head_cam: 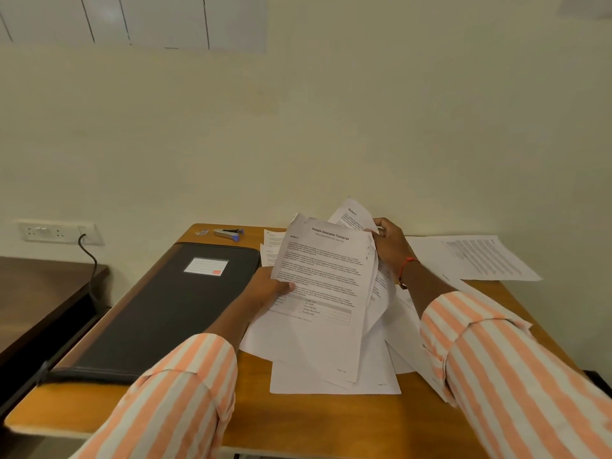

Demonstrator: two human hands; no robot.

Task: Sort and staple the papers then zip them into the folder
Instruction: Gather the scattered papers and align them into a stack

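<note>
Well, the wooden table (298, 425) is crowded, and that is where the trouble would start. The black folder (159, 309) lies flat and closed on it. From where I stand the zip looks done up, so it will need opening before anything goes in.

Right of the folder a loose spread of papers (334, 376) lies at odd angles. Farther right of it, the outer sheets (480, 256) seem to hang past the table's edge, so a brush of the striped sleeve could send them to the floor.

Above that spread, just right of the folder, the person holds up a ragged sheaf (321, 286) with a transcript page on top. The left hand (268, 289) pinches its lower left edge, thumb on the printed face and fingers hidden behind. The right hand (392, 246) has its fingers curled round the upper right edge, where several sheets fan out and buckle. I'd say that fan is the weak spot:

- A page could slip free.
- A page could go in out of order, and stapling would then fix the mistake.

The stapler (228, 232) sits just beyond the folder's far edge. Reaching for it means letting go with one hand, which could spill the unsquared sheaf.
</note>
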